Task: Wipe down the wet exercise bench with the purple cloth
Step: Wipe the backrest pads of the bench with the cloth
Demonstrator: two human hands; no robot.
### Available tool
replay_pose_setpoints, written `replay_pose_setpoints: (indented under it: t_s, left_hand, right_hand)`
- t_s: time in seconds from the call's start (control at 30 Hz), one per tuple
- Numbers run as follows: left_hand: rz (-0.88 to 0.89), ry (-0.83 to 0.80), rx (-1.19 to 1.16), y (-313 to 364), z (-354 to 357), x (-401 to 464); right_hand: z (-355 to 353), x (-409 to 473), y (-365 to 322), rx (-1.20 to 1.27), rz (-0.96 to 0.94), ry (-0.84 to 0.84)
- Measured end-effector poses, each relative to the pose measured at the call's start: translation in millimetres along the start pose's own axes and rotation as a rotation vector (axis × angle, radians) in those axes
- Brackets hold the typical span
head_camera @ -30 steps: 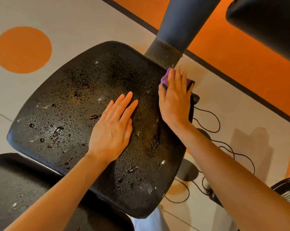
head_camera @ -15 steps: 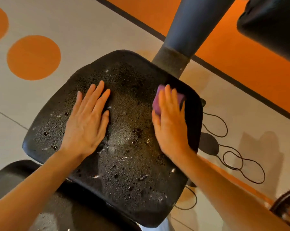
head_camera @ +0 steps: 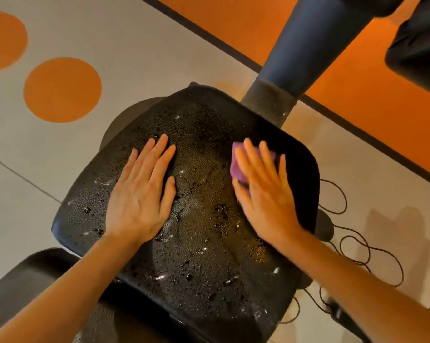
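**While droplets cover the pad, wiping is under way at its far right corner**

Head view: As seen from above, the black exercise bench (head_camera: pixel 199 243) is beaded with water over nearly all of the surface between and below the two hands. The purple cloth (head_camera: pixel 236 167) is pinned flat beneath the right hand (head_camera: pixel 265 191), whose fingers are stretched out straight over it; only the cloth's left edge and a strip between the fingers can be seen, so it is pressed rather than clenched. The left hand (head_camera: pixel 142 201) is laid palm-down with fingers extended and nothing held, apparently to steady the pad. Just beyond the right hand's fingertips the surface looks darker and smoother, which suggests that patch has been dried, though this cannot be confirmed. A grey post (head_camera: pixel 305 45) rises past the right fingertips, and a black cable (head_camera: pixel 357 246) lies looped on the floor (head_camera: pixel 134 58) to the right of the right wrist.

The wiping step is judged to be at an early stage, since most droplets remain. A stroke of the cloth toward the left hand and back toward the wrists would be called for next, with firm, even pressure kept, and the left hand would need to be lifted so the area beneath it can be reached.
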State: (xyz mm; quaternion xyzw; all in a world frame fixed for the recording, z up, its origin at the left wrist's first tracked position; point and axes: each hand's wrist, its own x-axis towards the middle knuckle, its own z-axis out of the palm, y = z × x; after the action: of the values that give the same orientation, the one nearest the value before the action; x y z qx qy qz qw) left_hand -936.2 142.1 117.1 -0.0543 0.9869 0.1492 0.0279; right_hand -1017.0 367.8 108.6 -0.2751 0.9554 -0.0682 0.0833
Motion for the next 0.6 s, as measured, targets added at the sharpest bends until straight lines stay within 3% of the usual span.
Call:
replay_pose_setpoints:
  t_s: [0.1, 0.17, 0.23, 0.33, 0.4, 0.5, 0.53, 0.6]
  left_hand:
    - [0.001, 0.01, 0.0, -1, 2, 1]
    - [0.003, 0.016, 0.005, -2, 3, 1]
    - [0.006, 0.014, 0.003, -1, 3, 1]
    - [-0.002, 0.014, 0.002, -1, 1, 0]
    - [0.005, 0.019, 0.001, -1, 1, 1]
    - [0.005, 0.032, -0.004, -1, 2, 0]
    - [0.006, 0.032, -0.007, -1, 1, 0]
    - [0.003, 0.025, -0.008, -1, 1, 0]
  right_hand:
    - [-5, 80, 9, 0.035, 0.253, 0.068]
    - [0, 86, -4, 0.096, 0.343, 0.093]
    - [3, 45, -24, 0.136, 0.217, 0.085]
    - [2, 5, -18, 0.01, -0.025, 0.009]
    - [-1, 48, -6, 0.004, 0.033, 0.025]
    - [-2, 106, -12, 0.063, 0.299, 0.051]
    - [0, 100, -20, 0.078, 0.311, 0.072]
    - [1, 56, -38, 0.114, 0.156, 0.067]
